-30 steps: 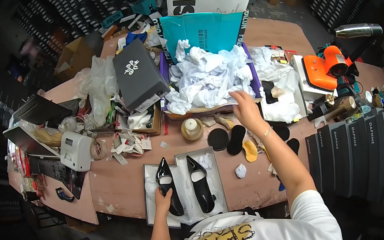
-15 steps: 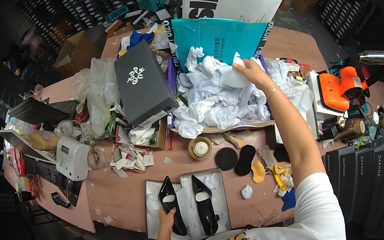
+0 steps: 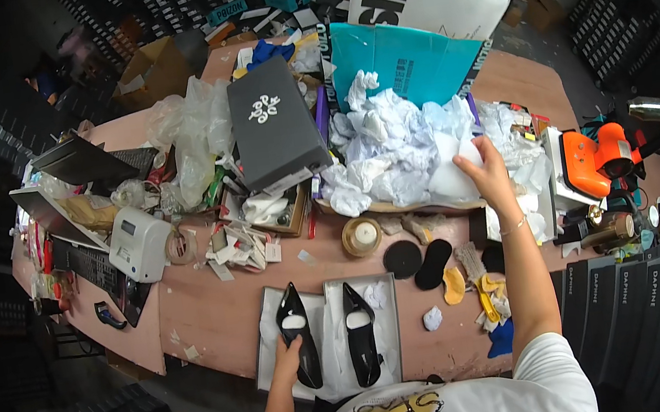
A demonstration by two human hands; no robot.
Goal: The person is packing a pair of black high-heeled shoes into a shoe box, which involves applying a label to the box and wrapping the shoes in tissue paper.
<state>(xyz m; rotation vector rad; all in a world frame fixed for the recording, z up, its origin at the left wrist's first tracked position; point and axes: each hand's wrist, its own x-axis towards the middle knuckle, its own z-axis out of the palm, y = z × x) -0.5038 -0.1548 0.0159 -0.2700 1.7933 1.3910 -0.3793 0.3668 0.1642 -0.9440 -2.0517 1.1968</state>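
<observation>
In the head view, the left hand (image 3: 288, 355) is resting with fingers curled on the heel end of the left black pump (image 3: 297, 334), which is lying in an open shoebox (image 3: 268, 333) beside the right black pump (image 3: 360, 332); the right hand (image 3: 488, 175) is pinching a sheet of white tissue paper (image 3: 452, 176) from the crumpled paper heap (image 3: 389, 147); black insoles (image 3: 422, 260), a tape roll (image 3: 362, 236) and a grey box (image 3: 274, 123) are crowding the table (image 3: 210, 315) between them.
</observation>
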